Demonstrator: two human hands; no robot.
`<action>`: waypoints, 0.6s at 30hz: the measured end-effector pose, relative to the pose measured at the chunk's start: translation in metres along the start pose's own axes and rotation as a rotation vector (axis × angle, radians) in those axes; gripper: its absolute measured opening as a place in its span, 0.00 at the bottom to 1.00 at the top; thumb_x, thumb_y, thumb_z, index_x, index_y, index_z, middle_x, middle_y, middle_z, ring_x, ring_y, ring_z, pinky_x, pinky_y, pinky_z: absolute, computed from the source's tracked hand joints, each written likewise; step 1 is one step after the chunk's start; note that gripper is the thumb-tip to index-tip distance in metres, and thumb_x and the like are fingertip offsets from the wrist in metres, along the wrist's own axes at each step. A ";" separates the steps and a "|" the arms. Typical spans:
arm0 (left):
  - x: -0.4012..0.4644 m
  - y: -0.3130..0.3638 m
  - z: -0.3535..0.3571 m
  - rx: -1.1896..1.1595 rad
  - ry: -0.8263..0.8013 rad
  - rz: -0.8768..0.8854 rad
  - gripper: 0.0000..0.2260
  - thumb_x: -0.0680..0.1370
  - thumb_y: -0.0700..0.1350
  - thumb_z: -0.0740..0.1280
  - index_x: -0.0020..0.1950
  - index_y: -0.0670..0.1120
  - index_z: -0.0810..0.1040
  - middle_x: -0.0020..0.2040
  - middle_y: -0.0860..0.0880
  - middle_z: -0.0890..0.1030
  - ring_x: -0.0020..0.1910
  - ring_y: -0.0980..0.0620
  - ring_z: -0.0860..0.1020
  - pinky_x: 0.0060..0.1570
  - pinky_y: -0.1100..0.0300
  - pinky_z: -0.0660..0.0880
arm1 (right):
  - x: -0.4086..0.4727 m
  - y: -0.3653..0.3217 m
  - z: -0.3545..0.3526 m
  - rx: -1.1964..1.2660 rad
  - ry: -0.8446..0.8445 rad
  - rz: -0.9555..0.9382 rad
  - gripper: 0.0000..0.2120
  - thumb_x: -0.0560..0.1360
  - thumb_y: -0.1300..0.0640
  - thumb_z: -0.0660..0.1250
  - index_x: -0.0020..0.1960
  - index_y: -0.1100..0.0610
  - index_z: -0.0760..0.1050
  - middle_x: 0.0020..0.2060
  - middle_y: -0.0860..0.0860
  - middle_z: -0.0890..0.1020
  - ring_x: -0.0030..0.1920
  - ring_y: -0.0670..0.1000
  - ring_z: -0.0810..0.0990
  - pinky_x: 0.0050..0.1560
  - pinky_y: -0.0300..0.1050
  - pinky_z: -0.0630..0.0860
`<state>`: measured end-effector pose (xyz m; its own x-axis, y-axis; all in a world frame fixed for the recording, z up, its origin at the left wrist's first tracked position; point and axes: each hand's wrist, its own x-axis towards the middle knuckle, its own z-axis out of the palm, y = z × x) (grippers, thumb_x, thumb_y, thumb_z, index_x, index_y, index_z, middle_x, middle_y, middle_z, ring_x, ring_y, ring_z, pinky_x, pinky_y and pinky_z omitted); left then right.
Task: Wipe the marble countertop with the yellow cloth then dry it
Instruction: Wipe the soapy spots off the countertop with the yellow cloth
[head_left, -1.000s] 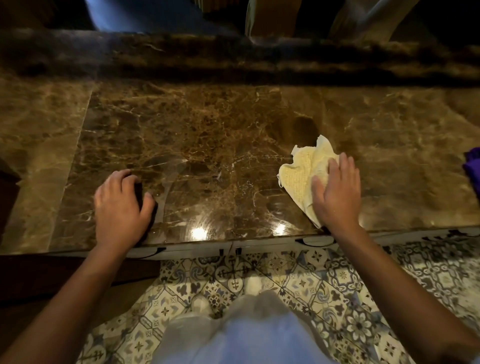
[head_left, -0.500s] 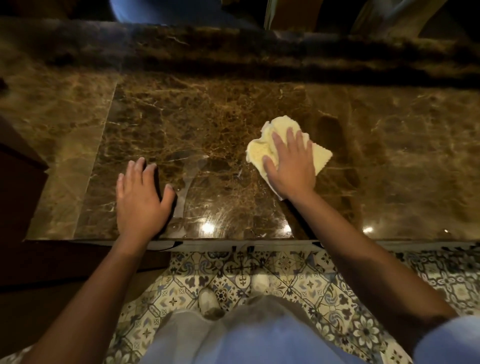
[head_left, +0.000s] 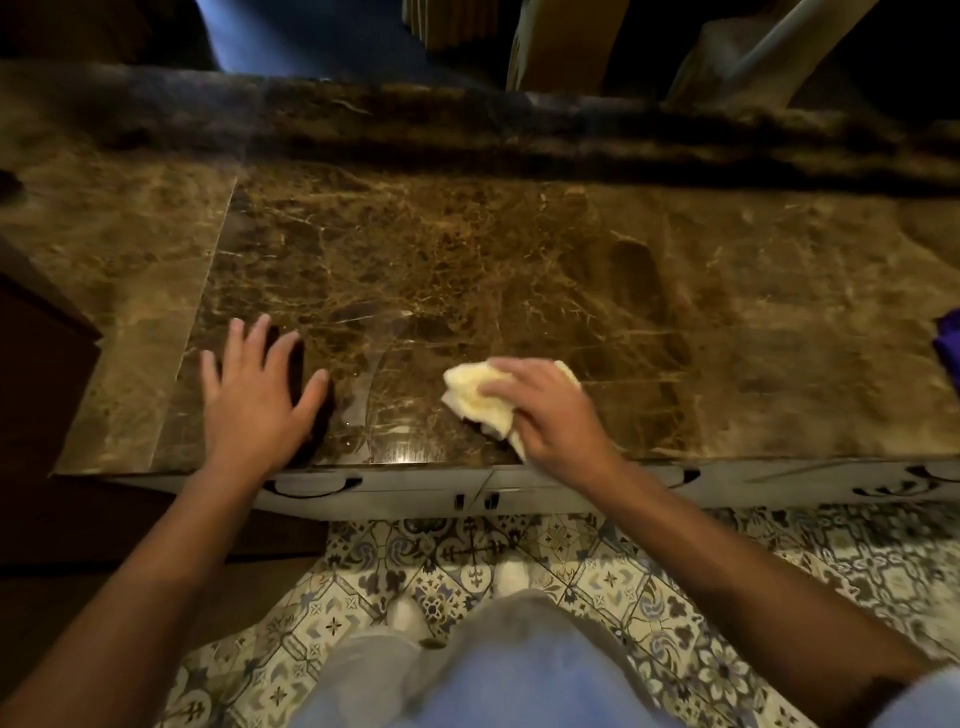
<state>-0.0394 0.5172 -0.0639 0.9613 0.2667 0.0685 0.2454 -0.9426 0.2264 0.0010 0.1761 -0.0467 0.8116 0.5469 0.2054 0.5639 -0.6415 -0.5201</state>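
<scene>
A dark brown marble countertop (head_left: 467, 270) with pale veins fills the middle of the head view. The yellow cloth (head_left: 475, 402) lies bunched on it close to the front edge, near the centre. My right hand (head_left: 550, 410) presses down on the cloth and covers its right half, fingers pointing left. My left hand (head_left: 254, 395) rests flat on the marble at the front left, fingers spread, holding nothing. A shiny streak shows on the stone between the two hands.
A purple object (head_left: 948, 345) pokes in at the right edge of the counter. A raised marble ledge (head_left: 467, 124) runs along the back. White cabinet fronts (head_left: 415, 491) sit under the front edge, above a patterned tile floor (head_left: 727, 561). Dark wood (head_left: 36, 395) borders the left end.
My right hand has dragged the cloth from mid-counter back towards the front edge and a little left, bunching it up. My left hand has stayed planted at the front left.
</scene>
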 end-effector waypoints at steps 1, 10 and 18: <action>-0.002 -0.011 -0.003 0.011 0.016 -0.004 0.26 0.84 0.59 0.62 0.78 0.47 0.68 0.83 0.42 0.62 0.84 0.40 0.53 0.78 0.35 0.49 | 0.010 0.012 -0.011 -0.016 0.088 0.065 0.20 0.74 0.68 0.68 0.65 0.55 0.81 0.68 0.56 0.80 0.67 0.59 0.76 0.65 0.55 0.72; -0.018 -0.032 -0.005 -0.021 0.102 -0.053 0.27 0.80 0.58 0.58 0.75 0.44 0.73 0.78 0.41 0.71 0.80 0.40 0.64 0.79 0.41 0.57 | 0.144 0.056 0.008 -0.112 0.156 0.399 0.19 0.81 0.57 0.61 0.70 0.55 0.77 0.73 0.55 0.76 0.75 0.56 0.69 0.78 0.59 0.59; -0.019 -0.032 -0.005 -0.030 0.111 -0.053 0.25 0.80 0.56 0.61 0.74 0.46 0.73 0.78 0.43 0.71 0.80 0.41 0.64 0.79 0.41 0.57 | 0.124 -0.034 0.063 0.022 -0.148 -0.054 0.20 0.74 0.61 0.66 0.65 0.53 0.81 0.71 0.54 0.79 0.76 0.57 0.71 0.79 0.57 0.58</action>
<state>-0.0659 0.5438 -0.0673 0.9268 0.3384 0.1627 0.2902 -0.9206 0.2614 0.0733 0.2996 -0.0561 0.7481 0.6544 0.1101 0.6012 -0.5981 -0.5299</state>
